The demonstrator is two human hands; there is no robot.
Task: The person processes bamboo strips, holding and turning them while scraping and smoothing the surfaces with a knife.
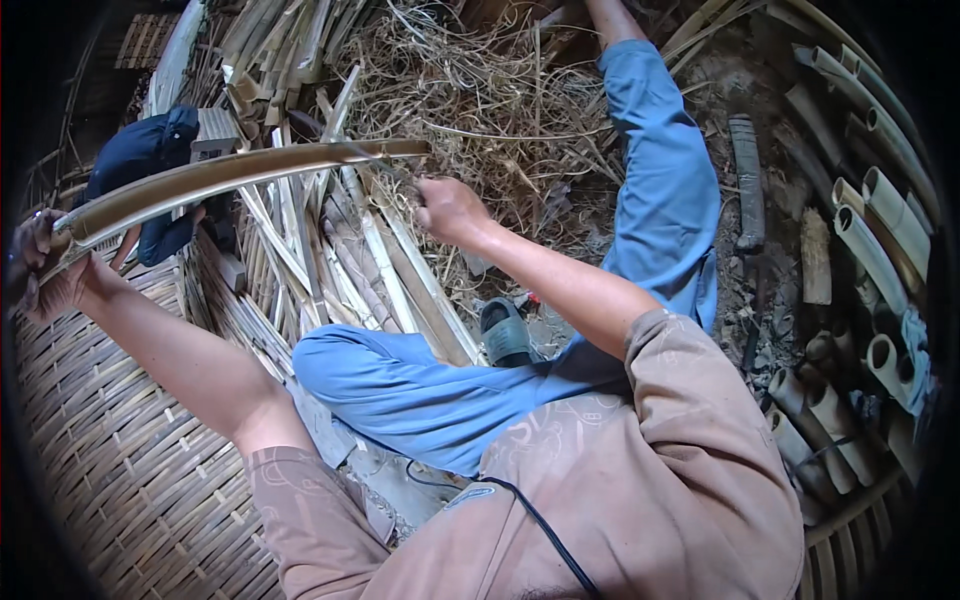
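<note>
A long split bamboo piece (240,172), brown on its face and pale along one edge, stretches across the upper left and tapers to the right. Its thick left end is gripped by my left hand (45,260), fingers wrapped round it, on an outstretched arm. My right hand (452,210) is closed in a fist just below the strip's right tip. It appears to hold a knife (385,165), whose thin grey blade meets the strip; the handle is mostly hidden.
Curly shavings (480,90) heap beyond my right hand. Split bamboo strips (370,250) lie under the held piece, beside a woven bamboo mat (130,420). Cut bamboo tubes (870,250) stack at right. A grey-green sandal (507,335) is near my legs. Dark blue clothing (140,160) shows upper left, apparently another person's.
</note>
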